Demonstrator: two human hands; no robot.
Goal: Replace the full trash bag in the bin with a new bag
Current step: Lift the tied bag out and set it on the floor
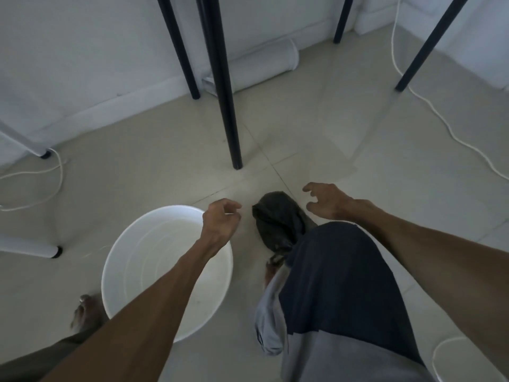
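hovering loosely curled, left hand point(220, 220) and right hand point(326, 201) flank dark bag point(278, 221), holding nothing.

bin point(125, 260): white plastic, smooth, faintly glossy inside | trash bag point(276, 224) at 3 o'clock of bin: thin dark plastic, crinkled, matt | floor point(358, 150): pale tiles, smooth, soft sheen | table legs point(228, 106) at 12 o'clock: black, smooth, matt | shorts point(336, 285): dark cloth, matt
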